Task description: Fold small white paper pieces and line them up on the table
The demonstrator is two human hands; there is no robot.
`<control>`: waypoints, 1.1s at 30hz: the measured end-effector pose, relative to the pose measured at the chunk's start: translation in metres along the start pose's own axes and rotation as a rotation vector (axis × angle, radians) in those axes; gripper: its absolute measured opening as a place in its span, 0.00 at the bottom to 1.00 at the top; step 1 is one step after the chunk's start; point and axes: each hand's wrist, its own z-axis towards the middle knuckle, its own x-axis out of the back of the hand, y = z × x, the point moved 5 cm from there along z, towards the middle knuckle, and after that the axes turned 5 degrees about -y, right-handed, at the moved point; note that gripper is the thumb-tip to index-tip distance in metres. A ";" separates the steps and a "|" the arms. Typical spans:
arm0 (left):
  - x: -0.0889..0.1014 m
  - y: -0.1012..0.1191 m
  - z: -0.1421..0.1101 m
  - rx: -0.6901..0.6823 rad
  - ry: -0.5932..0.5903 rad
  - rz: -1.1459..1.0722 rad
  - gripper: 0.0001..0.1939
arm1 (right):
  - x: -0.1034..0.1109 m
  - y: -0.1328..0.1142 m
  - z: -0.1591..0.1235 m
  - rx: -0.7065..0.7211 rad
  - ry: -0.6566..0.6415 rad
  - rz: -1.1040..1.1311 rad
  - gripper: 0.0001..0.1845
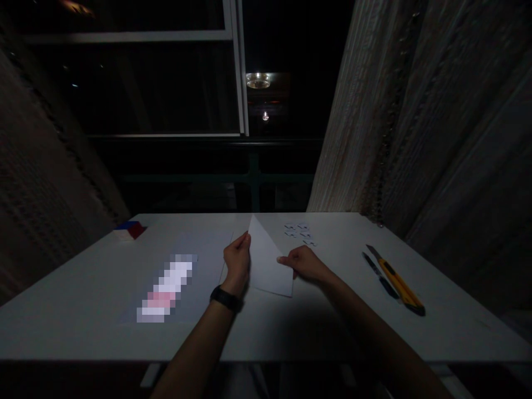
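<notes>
A white sheet of paper (270, 266) is held up off the table between my two hands, its pointed top corner tilted upward. My left hand (238, 260) pinches its left edge, and a dark band circles that wrist. On the right edge, my right hand (303, 262) grips the paper with the thumb across its front. Whether the paper is folded or a single layer is hard to tell in the dim light. Just behind my right hand, several small pieces with dark marks (301, 233) lie on the table.
The white table (83, 332) carries a yellow utility knife (397, 285) and a dark pen (380, 275) at right. A blue, red and white cube (128, 230) sits far left. Left of my hands lies a pale sheet (208, 277) with a pixelated bright patch. Curtains (344, 111) flank a dark window.
</notes>
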 end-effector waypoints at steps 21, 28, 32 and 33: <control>-0.040 -0.008 -0.024 0.223 -0.530 0.073 0.18 | 0.015 0.009 0.008 -0.006 0.170 0.533 0.21; -0.047 -0.011 -0.033 0.216 -0.647 0.176 0.18 | 0.019 0.019 0.008 -0.101 0.307 0.639 0.20; -0.045 -0.014 -0.031 0.180 -0.658 0.237 0.17 | 0.021 0.023 0.008 -0.101 0.383 0.697 0.19; -0.045 -0.015 -0.031 0.172 -0.663 0.252 0.17 | 0.022 0.023 0.009 -0.099 0.392 0.700 0.19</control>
